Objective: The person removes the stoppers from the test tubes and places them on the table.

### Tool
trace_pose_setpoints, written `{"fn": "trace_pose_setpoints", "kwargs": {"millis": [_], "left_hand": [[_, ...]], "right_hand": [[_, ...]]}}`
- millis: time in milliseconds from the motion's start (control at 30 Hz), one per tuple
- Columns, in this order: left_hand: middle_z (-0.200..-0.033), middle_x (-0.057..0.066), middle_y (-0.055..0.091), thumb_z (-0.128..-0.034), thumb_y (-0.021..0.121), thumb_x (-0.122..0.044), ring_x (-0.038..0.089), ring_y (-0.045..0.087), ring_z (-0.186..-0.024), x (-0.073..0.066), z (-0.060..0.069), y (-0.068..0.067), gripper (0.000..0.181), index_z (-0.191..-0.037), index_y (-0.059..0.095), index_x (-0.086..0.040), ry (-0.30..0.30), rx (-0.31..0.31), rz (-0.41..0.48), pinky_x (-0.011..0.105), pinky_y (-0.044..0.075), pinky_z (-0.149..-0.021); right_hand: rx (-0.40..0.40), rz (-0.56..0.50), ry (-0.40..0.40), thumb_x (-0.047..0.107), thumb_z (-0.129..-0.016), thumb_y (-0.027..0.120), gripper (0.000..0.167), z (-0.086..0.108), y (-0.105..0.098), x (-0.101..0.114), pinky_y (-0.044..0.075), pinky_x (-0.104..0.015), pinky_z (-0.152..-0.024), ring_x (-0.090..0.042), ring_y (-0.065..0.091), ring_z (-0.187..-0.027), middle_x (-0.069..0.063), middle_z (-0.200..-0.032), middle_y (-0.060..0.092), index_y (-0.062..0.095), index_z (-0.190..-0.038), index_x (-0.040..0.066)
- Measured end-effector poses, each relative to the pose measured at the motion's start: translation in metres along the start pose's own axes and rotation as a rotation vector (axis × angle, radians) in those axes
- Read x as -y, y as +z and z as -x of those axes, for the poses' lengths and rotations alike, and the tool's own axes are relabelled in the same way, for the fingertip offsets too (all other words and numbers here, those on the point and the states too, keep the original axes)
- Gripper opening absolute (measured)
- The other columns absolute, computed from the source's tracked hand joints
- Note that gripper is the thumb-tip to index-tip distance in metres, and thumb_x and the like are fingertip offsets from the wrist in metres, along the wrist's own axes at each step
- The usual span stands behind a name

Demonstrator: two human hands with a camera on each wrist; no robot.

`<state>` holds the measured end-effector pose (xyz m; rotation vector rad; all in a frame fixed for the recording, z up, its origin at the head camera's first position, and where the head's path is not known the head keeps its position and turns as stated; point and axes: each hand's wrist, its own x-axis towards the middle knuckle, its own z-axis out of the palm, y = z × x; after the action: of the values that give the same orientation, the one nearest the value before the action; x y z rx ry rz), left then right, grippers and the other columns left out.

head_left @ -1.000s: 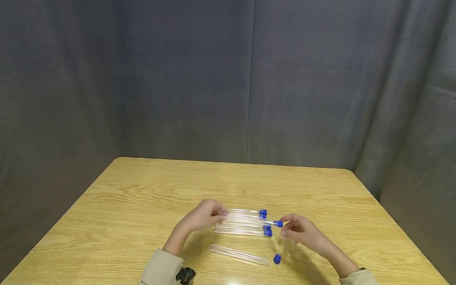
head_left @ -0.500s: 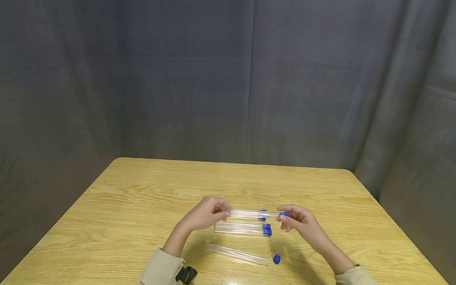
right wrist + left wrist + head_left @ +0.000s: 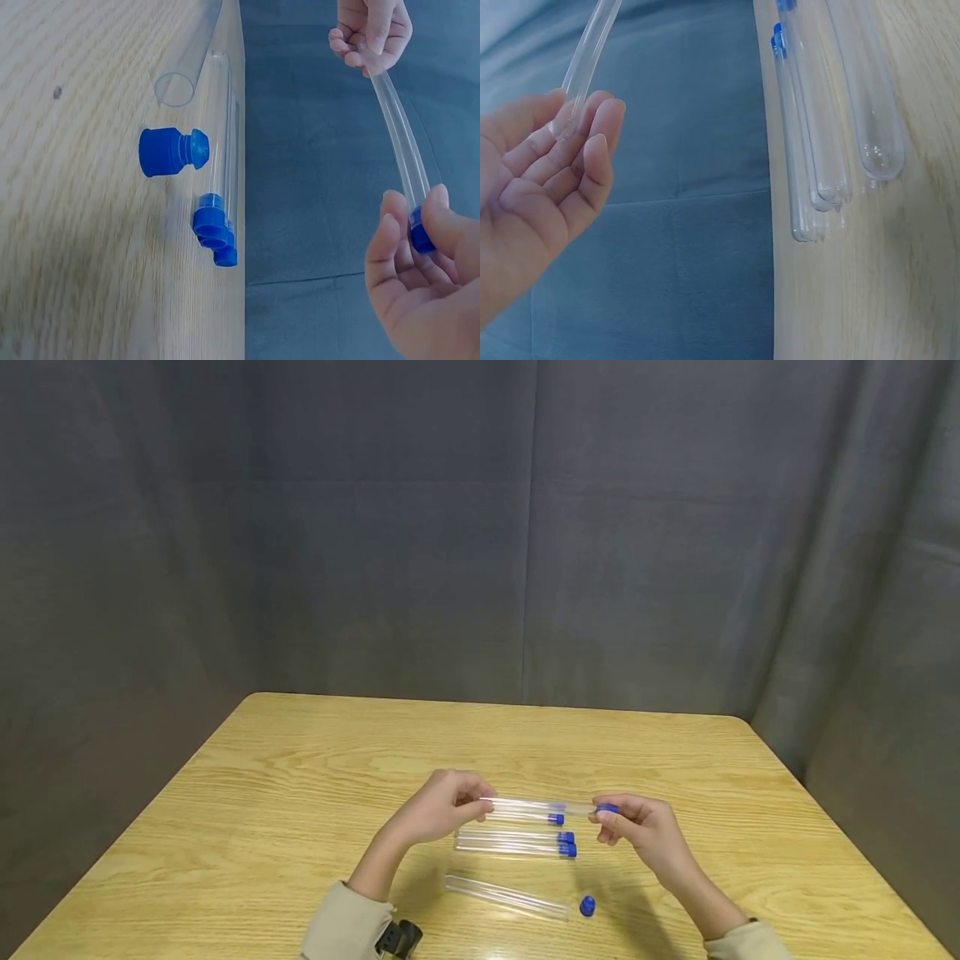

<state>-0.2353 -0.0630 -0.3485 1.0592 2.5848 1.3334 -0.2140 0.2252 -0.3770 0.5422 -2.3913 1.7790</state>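
Observation:
A clear test tube [image 3: 397, 135] with a blue cap [image 3: 421, 234] is held level above the table, between both hands. My left hand [image 3: 442, 810] pinches its rounded end between thumb and fingers, as the left wrist view also shows. At the other end my right hand [image 3: 651, 837] grips the cap with thumb and fingers; the cap sits on the tube mouth. Beneath lie several capped test tubes [image 3: 513, 848], side by side, caps to the right. Nearer me is an uncapped test tube [image 3: 506, 897], its open mouth close to a loose blue stopper cap [image 3: 587, 906].
The wooden table [image 3: 225, 827] has its far edge well behind the tubes. Grey curtains [image 3: 420, 543] hang behind and at both sides. A black band [image 3: 401, 937] is on the left wrist.
The held tube has risen away from me, over the farthest tube in the row. My right hand, at first beside the cap with fingers apart, has taken hold of it.

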Motion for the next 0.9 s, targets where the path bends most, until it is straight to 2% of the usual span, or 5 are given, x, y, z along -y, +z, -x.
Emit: {"fn": "trace_pose_setpoints", "kwargs": {"millis": [200, 467, 600, 733, 900], "left_hand": [[-0.079, 0.003, 0.064, -0.0894, 0.054, -0.009, 0.012, 0.06, -0.068, -0.003, 0.0, -0.002, 0.019, -0.101, 0.062, 0.003, 0.003, -0.026, -0.01, 0.023, 0.048, -0.061], [-0.08, 0.005, 0.065, -0.0892, 0.054, -0.008, 0.01, 0.06, -0.067, -0.003, 0.0, 0.001, 0.018, -0.101, 0.063, 0.004, 0.007, -0.034, -0.02, 0.022, 0.048, -0.061], [-0.082, 0.006, 0.066, -0.0891, 0.055, -0.009, 0.01, 0.06, -0.067, -0.004, 0.0, 0.001, 0.018, -0.1, 0.064, 0.004, 0.019, -0.039, -0.029, 0.022, 0.049, -0.062], [-0.081, 0.006, 0.066, -0.089, 0.055, -0.009, 0.01, 0.06, -0.066, -0.006, 0.0, 0.001, 0.018, -0.099, 0.064, 0.003, 0.023, -0.041, -0.033, 0.022, 0.049, -0.061], [-0.079, 0.005, 0.066, -0.089, 0.055, -0.009, 0.009, 0.06, -0.066, -0.005, 0.0, 0.002, 0.019, -0.099, 0.064, 0.004, 0.026, -0.035, -0.023, 0.021, 0.049, -0.061]], "right_hand": [[-0.108, 0.029, -0.053, 0.004, -0.084, 0.061, 0.02, -0.002, 0.005, 0.0, 0.051, -0.028, -0.056, -0.015, 0.061, -0.058, -0.001, -0.071, 0.064, 0.06, -0.095, -0.013], [-0.262, 0.041, -0.016, 0.001, -0.08, 0.064, 0.018, -0.002, 0.013, 0.004, 0.051, -0.025, -0.052, -0.013, 0.061, -0.055, 0.0, -0.067, 0.065, 0.062, -0.091, -0.013], [-0.336, 0.089, -0.069, 0.002, -0.079, 0.066, 0.015, -0.002, 0.015, 0.0, 0.05, -0.025, -0.049, -0.014, 0.061, -0.053, -0.004, -0.064, 0.065, 0.064, -0.088, -0.011], [-0.372, 0.117, -0.156, 0.009, -0.079, 0.068, 0.018, -0.01, 0.008, -0.042, 0.05, -0.024, -0.048, -0.015, 0.061, -0.053, -0.011, -0.064, 0.064, 0.065, -0.088, -0.007], [-0.418, 0.135, -0.169, 0.019, -0.076, 0.071, 0.022, -0.02, -0.002, -0.099, 0.05, -0.025, -0.049, -0.016, 0.062, -0.054, -0.011, -0.068, 0.065, 0.068, -0.089, 0.001]]}}
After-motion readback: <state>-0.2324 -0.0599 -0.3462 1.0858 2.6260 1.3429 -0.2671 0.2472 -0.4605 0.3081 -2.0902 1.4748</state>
